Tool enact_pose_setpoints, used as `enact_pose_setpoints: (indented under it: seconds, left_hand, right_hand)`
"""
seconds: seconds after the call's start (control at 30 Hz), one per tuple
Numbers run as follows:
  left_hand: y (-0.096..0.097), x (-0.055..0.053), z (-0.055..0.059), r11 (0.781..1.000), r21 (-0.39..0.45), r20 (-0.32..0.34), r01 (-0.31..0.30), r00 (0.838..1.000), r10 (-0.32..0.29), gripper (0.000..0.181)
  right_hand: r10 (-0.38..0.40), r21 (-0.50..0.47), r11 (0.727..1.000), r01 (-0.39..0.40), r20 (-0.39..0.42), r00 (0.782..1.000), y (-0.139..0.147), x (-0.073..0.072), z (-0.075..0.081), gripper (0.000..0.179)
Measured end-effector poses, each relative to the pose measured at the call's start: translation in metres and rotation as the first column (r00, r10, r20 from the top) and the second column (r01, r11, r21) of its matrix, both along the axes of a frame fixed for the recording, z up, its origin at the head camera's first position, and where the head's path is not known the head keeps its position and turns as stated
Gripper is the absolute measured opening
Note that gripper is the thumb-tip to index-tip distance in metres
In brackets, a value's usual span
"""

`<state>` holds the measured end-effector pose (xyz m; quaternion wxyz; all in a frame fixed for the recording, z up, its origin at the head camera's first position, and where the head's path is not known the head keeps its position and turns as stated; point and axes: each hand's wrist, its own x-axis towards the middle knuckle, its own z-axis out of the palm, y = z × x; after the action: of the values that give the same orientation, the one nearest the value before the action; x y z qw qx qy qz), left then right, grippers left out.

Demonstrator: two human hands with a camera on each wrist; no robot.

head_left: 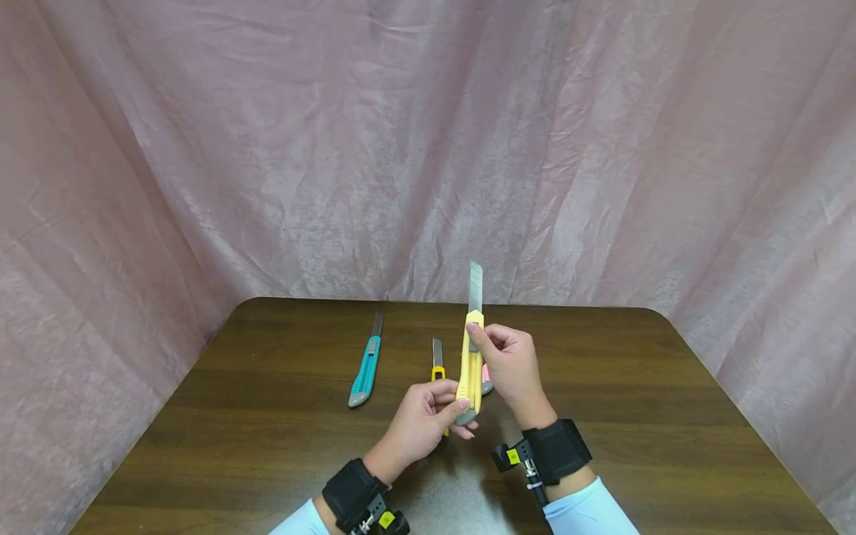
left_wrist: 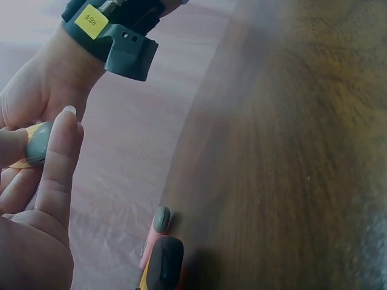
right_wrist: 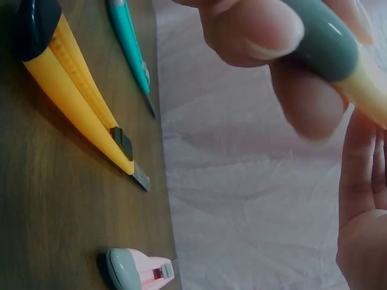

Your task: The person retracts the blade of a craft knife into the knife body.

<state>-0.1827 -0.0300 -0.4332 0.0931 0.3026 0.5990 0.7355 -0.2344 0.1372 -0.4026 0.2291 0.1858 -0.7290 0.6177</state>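
A pale yellow utility knife (head_left: 471, 371) stands nearly upright over the table, its segmented blade extended at the top. My left hand (head_left: 417, 420) pinches the lower part between thumb and fingers, beside the grey end cap (right_wrist: 329, 42). Higher up, my right hand (head_left: 515, 368) grips the handle just below the blade, its thumb at the grey slider. Behind the left hand lies an orange-yellow utility knife (right_wrist: 81, 90) with a black end and some blade out. A pink utility knife (right_wrist: 148, 269) with a grey end is mostly hidden behind the held knife in the head view.
To the left on the brown wooden table (head_left: 267, 431) lies a teal utility knife (head_left: 366, 369), blade out and pointing away. A pink curtain (head_left: 428, 148) hangs along the table's far edge. Black wrist straps (head_left: 560, 451) with small cameras are on both wrists.
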Motion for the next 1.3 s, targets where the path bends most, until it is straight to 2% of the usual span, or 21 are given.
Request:
enact_pose_setpoints:
  seconds: [0.17,0.4,0.6,0.77,0.87,1.1,1.17,1.3]
  left_hand:
    - [-0.001,0.001,0.004,1.0,-0.017,0.027,0.009,1.0,-0.009,0.021]
    - [-0.001,0.002,0.007,0.999,-0.031,0.026,0.019,0.999,-0.019,0.022]
    - [-0.003,0.002,0.006,0.999,-0.036,0.032,0.014,0.999,-0.013,0.022]
    - [-0.003,0.001,0.005,0.999,-0.034,0.038,0.01,0.999,-0.009,0.022]
    - [-0.003,0.001,0.005,0.999,-0.036,0.043,0.007,0.999,-0.005,0.022]
    - [-0.004,0.002,0.005,0.999,-0.042,0.046,0.001,0.999,0.001,0.022]
    - [-0.004,0.002,0.005,0.999,-0.047,0.046,-0.005,0.999,0.007,0.021]
    - [-0.005,-0.004,-0.004,0.999,-0.044,0.042,-0.014,0.999,0.016,0.022]
  right_hand:
    - [-0.008,0.002,1.0,0.008,-0.018,1.0,0.0,0.002,0.002,0.027]
    - [0.014,-0.005,1.0,-0.014,-0.049,0.999,-0.005,0.02,0.024,0.025]
    - [0.045,-0.017,0.999,-0.046,-0.038,0.998,-0.004,0.014,0.016,0.016]
    - [0.018,-0.025,1.0,-0.018,0.0,1.0,-0.001,0.002,0.001,0.021]
    - [0.013,-0.024,1.0,-0.013,-0.005,1.0,-0.001,0.0,0.0,0.024]
    - [0.061,-0.025,0.998,-0.061,-0.03,0.998,-0.009,0.021,0.026,0.02]
    - [0.073,-0.031,0.997,-0.074,-0.035,0.997,-0.009,0.021,0.026,0.018]
    - [0.081,-0.028,0.996,-0.082,-0.036,0.996,-0.01,0.021,0.026,0.016]
